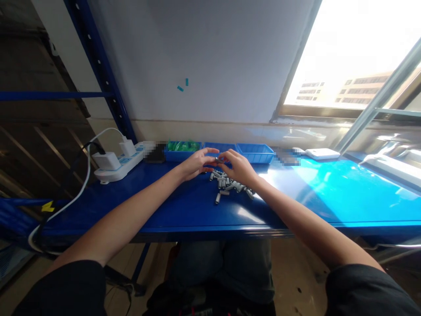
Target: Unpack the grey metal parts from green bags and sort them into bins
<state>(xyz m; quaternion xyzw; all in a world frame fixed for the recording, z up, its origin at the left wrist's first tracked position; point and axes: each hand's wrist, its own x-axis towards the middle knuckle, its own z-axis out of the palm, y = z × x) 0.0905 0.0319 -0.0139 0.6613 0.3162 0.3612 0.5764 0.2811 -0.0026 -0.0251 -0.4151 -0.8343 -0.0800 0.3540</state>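
Observation:
My right hand (238, 166) is closed in a pinch on a small grey metal cylinder (218, 160), held above the blue table. Facing it from the left is my left hand (196, 164), its fingers apart and curved around the near side of the piece. Whether the left fingertips touch the cylinder I cannot tell. Below and beside the right hand lies a loose pile of similar short metal cylinders (236, 186), partly hidden by that hand. A couple of cylinders lie a little nearer to me, apart from the heap.
Behind my hands stand a blue bin (182, 156) with green pieces and two more blue bins (255, 153). A white power strip (115, 172) with plugs and cables sits at left. A white flat box (322, 153) lies at the right rear, below the window.

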